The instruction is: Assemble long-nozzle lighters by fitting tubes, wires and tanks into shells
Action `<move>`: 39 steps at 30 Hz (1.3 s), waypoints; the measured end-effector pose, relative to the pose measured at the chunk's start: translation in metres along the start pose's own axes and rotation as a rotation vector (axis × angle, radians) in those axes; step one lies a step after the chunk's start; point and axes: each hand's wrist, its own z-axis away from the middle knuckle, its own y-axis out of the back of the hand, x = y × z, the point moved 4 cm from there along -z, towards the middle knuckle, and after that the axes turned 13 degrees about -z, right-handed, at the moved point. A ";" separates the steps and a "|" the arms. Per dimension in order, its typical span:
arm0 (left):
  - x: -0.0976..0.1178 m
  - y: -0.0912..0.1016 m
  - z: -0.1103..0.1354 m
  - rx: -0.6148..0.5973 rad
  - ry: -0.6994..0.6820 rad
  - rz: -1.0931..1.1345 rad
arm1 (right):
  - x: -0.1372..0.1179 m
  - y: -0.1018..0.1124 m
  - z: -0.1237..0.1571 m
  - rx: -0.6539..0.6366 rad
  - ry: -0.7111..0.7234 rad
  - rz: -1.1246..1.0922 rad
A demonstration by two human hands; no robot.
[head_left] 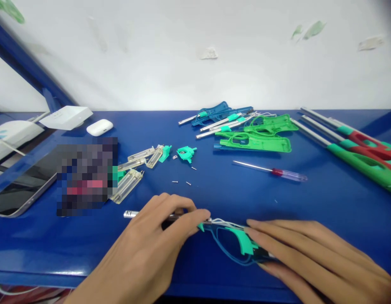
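An opened long-reach lighter [242,241] lies near the table's front edge, its blue shell exposing a green trigger and thin white wires. My left hand [160,236] is closed on its front part, thumb and fingers pinching where the metal tube [130,214] meets the shell. The tube's tip sticks out left of the knuckles. Over the handle end, my right hand [312,249] is closed, fingers above and thumb below; that end is mostly hidden. Beyond the hands lie a screwdriver [287,174] with a purple handle, several small screws [188,183] and a loose green trigger piece [187,154].
Clear fuel tanks [127,185] lie left of centre. At the back are blue and green shell halves [255,141] with metal tubes. Assembled lighters [363,156] rest at right. On the left are a phone [20,185], a white earbud case [99,127] and a pixelated patch.
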 end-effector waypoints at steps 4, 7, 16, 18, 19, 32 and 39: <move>-0.001 0.002 -0.002 -0.007 -0.005 0.036 | -0.002 -0.003 -0.005 0.003 -0.008 -0.010; 0.000 0.003 -0.003 -0.020 -0.025 0.033 | 0.000 0.000 0.001 -0.005 -0.004 -0.006; 0.002 0.007 -0.009 0.008 -0.039 -0.019 | 0.007 0.004 0.026 -0.083 0.067 0.037; 0.002 0.007 -0.009 0.010 -0.044 -0.025 | 0.007 0.004 0.027 -0.089 0.063 0.032; 0.002 0.007 -0.009 0.010 -0.043 -0.025 | 0.007 0.003 0.027 -0.092 0.069 0.030; 0.005 0.009 -0.006 -0.030 -0.052 0.018 | 0.005 0.007 0.028 -0.105 0.078 0.013; 0.006 0.003 0.008 -0.083 -0.062 -0.085 | 0.006 0.007 0.030 -0.158 0.151 0.040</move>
